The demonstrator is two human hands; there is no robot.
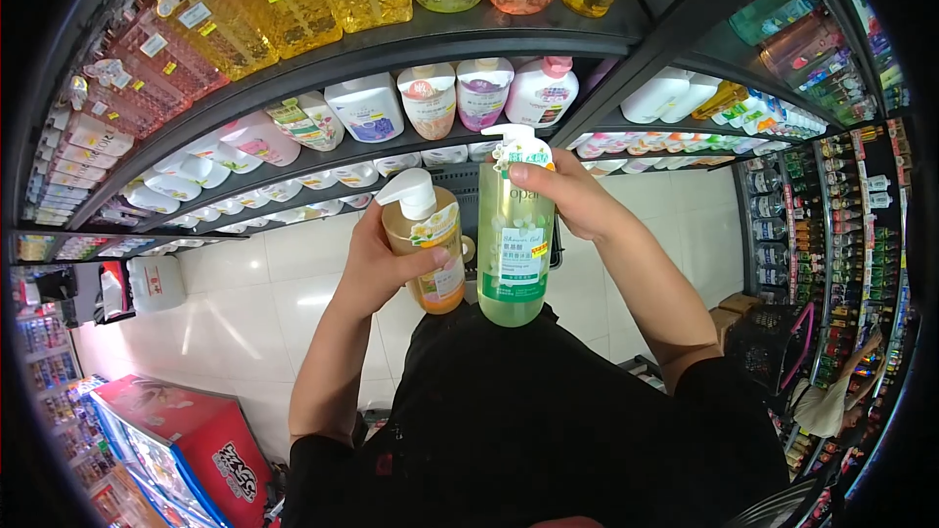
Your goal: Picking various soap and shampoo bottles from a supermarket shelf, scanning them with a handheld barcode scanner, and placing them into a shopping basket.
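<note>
My left hand (381, 257) is wrapped around an amber pump bottle (434, 253) with a white pump head and a flower tag, its thumb across the front. To the right of it, my right hand (568, 187) grips the upper part of a taller, pale green shower gel bottle (513, 235), also with a white pump. Both bottles are held side by side, roughly upright, with their labels facing me. The fingers behind the bottles are hidden. Part of a dark basket (469, 194) shows behind and between the bottles.
Store shelves (367, 51) hold rows of pump bottles ahead. A red display case (183, 440) stands lower left, with a white jug (155, 284) above it. On the right are drink shelves (777, 235), a dark crate (763, 345) and another person (821, 407).
</note>
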